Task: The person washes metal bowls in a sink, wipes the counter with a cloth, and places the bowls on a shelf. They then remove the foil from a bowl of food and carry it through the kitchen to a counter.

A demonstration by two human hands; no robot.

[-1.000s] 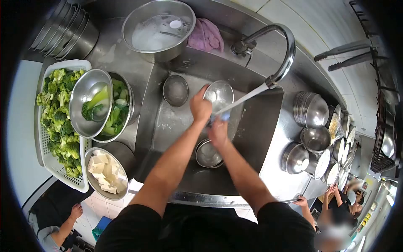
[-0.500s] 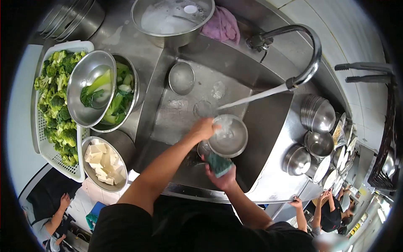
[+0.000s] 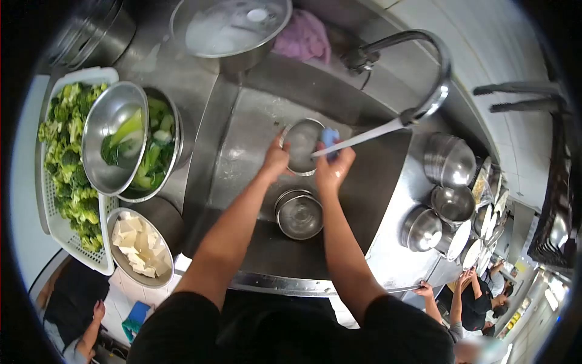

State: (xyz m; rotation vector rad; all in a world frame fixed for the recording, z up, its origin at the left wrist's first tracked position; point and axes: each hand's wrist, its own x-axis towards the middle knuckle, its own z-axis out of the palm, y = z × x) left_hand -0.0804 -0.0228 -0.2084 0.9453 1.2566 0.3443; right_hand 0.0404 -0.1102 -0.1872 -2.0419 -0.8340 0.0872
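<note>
My left hand [image 3: 277, 159] grips the left rim of a metal bowl [image 3: 301, 147] in the sink, under the running water. On the bowl's right side is my right hand [image 3: 335, 168], closed around a sponge [image 3: 329, 138] whose blue side shows. The water stream falls between both hands, onto the bowl's right part. Nearer to me, a small stack of metal bowls [image 3: 299, 216] rests on the sink floor, with water in the top one.
The curved faucet [image 3: 445, 73] arches in from the right. Left of the sink stand broccoli [image 3: 73, 164] in a white basket, bowls of leafy greens [image 3: 154, 161] and tofu [image 3: 138, 246]. A basin of suds [image 3: 230, 27] is behind; stacked bowls [image 3: 448, 161] are on the right.
The bowl that my left hand was at now sits on the stack nearer me. Both hands have moved up the sink to another bowl. The sponge showed its green side before.
</note>
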